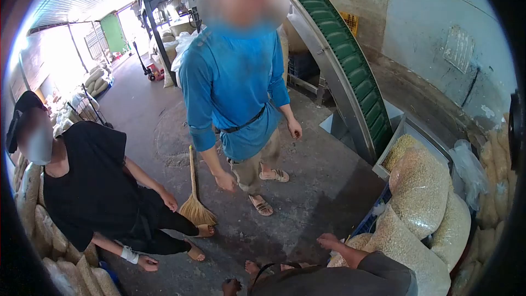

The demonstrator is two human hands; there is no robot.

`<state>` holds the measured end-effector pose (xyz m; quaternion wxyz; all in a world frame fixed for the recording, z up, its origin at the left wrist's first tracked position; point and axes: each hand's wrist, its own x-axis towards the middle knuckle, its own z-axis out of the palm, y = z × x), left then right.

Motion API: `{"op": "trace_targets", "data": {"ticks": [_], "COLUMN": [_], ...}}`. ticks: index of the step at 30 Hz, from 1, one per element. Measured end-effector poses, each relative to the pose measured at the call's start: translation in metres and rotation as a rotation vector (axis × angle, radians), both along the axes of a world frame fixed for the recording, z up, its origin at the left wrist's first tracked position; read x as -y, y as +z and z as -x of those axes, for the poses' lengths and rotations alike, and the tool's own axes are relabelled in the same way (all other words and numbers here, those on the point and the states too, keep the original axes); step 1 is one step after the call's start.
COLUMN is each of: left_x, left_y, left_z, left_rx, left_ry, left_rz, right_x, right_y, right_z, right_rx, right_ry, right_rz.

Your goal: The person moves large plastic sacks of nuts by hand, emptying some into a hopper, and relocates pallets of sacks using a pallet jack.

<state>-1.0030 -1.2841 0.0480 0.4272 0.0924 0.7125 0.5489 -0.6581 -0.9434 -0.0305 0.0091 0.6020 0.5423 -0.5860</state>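
Observation:
At the bottom edge my left hand (231, 286) shows only in part, dark and small, beside my bare toes; its fingers are too unclear to read. My right hand (329, 241) reaches out from a dark sleeve, fingers curled together, with nothing visible in it. It is near a clear plastic sack (400, 249) full of pale kernels. Another full sack (419, 192) leans behind that one, against a metal trough (390, 151) holding loose kernels.
A person in blue (235, 93) stands ahead, facing me. A person in black (87, 181) is at the left. A straw broom (197, 211) lies between them on the floor. A green belt conveyor (350, 60) rises behind the trough. More sacks (41, 225) line the left side.

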Motion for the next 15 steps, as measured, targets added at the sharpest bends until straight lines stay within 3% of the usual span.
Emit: {"op": "trace_targets", "data": {"ticks": [4,7,15], "left_x": [-0.002,-0.008,-0.004], "left_y": [-0.018,-0.004,0.016], "left_z": [0.004,0.003,-0.001], "left_rx": [0.051,0.059,0.019], "left_ry": [-0.031,-0.067,-0.017], "left_rz": [0.128,0.171,0.286], "right_x": [0.012,0.016,0.020], "right_y": [-0.008,-0.027,-0.014], "right_z": [-0.010,-0.012,-0.008], "right_rx": [0.002,0.016,-0.006], "right_ry": [0.001,0.007,0.000], "right_rz": [0.008,0.022,0.022]}}
